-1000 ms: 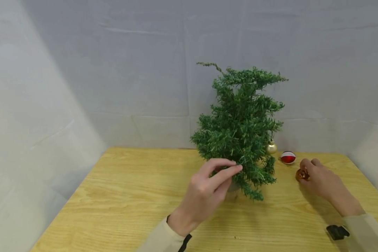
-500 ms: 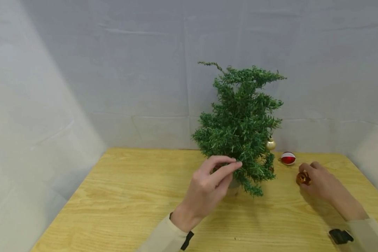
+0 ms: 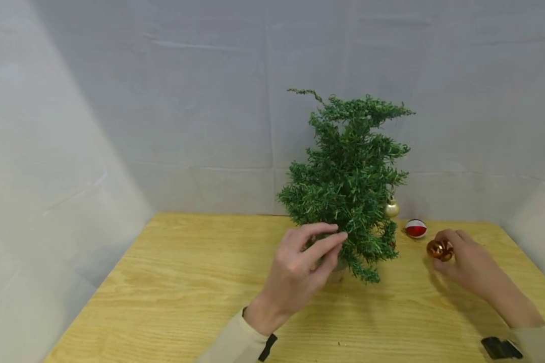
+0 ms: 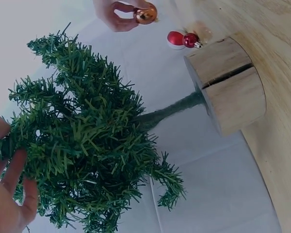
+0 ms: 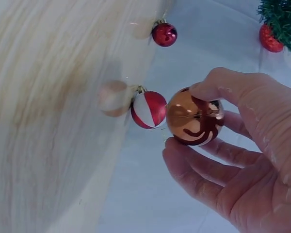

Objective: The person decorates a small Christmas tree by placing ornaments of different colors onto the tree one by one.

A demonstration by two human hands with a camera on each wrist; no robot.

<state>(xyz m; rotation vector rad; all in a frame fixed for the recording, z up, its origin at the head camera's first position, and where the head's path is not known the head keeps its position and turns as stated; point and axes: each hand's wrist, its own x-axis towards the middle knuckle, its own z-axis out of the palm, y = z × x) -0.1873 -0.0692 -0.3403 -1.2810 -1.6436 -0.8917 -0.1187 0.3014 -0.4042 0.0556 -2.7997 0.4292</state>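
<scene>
A small artificial Christmas tree stands on a round wooden base. My left hand holds the tip of a lower front branch between thumb and fingers. To the right of the tree, my right hand pinches a shiny copper-coloured bauble between thumb and fingertips, just above the table. A red and white bauble lies behind it near the back edge. On the tree's right side hangs a gold bauble.
The right wrist view also shows a small dark red bauble on the table and a red ornament beside the green branches. A pale cloth rises behind the wooden table.
My right hand has turned slightly and drawn a little back to the right, so more of the copper bauble shows. My left hand stays at the branch; the tree shifts slightly.
</scene>
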